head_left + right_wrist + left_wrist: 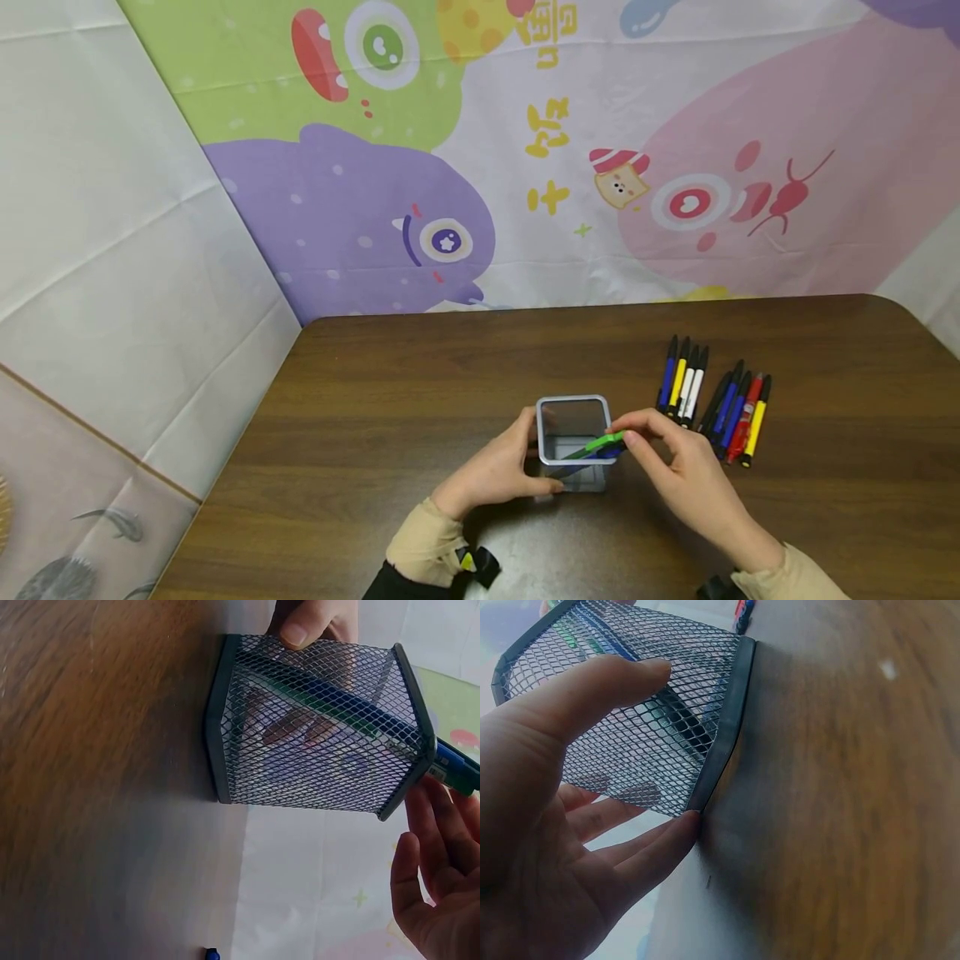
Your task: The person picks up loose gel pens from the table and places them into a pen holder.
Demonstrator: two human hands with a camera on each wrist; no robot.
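A square metal mesh pen holder [576, 400] stands upright on the table. My left hand [498, 471] grips it from the left; in the left wrist view the thumb lies along one mesh wall [622, 761] and the other fingers reach round another side and the base. At the rim, my right hand [686, 475] pinches the upper end of a green pen [603, 442] between thumb and fingers. That pen leans inside the holder, its top sticking out. Beside it a blue pen [452, 756] also leans out over the rim in the right wrist view.
Right of the holder, several black-capped blue, yellow and white pens [682, 379] lie side by side. Another row of black, blue, red and yellow pens [738, 417] lies farther right. A cartoon-printed cloth [540, 250] hangs behind the brown table [360, 433].
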